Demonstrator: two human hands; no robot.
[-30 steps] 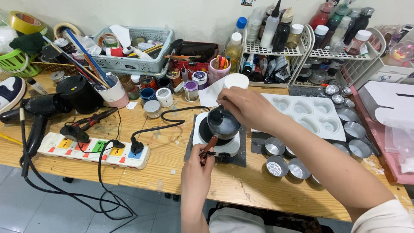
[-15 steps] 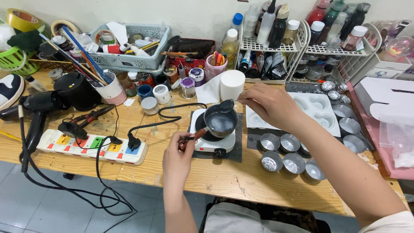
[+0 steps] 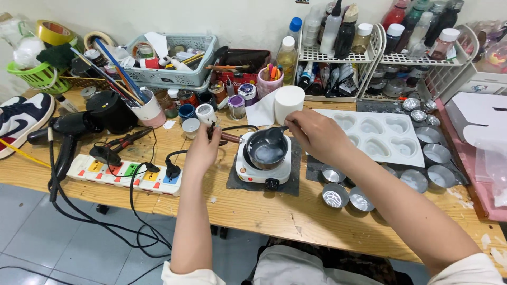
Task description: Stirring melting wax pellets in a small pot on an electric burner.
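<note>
You had a dark grey pot [image 3: 266, 149] on a white heater [image 3: 262, 172], centre frame; a white heart-patterned mould [image 3: 377, 135] at right.

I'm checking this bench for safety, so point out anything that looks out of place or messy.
A sneaker lies on the wooden workbench at its left end, odd among craft supplies. White flecks dot the bench's right edge like spilled wax. The left hand holds the handle of the small pot on the white hot plate.
</note>
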